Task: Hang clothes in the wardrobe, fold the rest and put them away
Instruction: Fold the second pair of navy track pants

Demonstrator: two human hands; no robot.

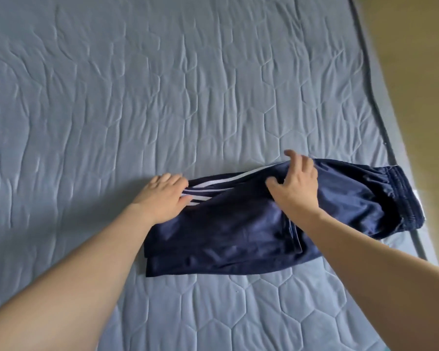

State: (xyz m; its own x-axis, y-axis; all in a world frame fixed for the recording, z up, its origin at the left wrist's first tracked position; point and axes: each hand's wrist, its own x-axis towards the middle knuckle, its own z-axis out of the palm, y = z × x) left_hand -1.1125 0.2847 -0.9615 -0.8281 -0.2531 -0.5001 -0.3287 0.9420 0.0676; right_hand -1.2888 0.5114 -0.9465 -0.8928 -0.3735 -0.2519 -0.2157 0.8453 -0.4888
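Observation:
Dark navy shorts (pixel 238 229) with white side stripes lie folded lengthwise on the bed, the elastic waistband at the right near the mattress edge. My left hand (pixel 162 196) holds the leg-hem end at the left, its thumb on the white stripes. At the far edge of the shorts near their middle, my right hand (pixel 294 181) has its fingers curled over the fabric and its thumb spread on top. Both forearms reach in from the bottom of the view.
The grey-blue quilted mattress (pixel 162 84) fills most of the view. Its piped right edge (pixel 375 79) runs diagonally, with a yellowish wooden floor (pixel 421 59) beyond it.

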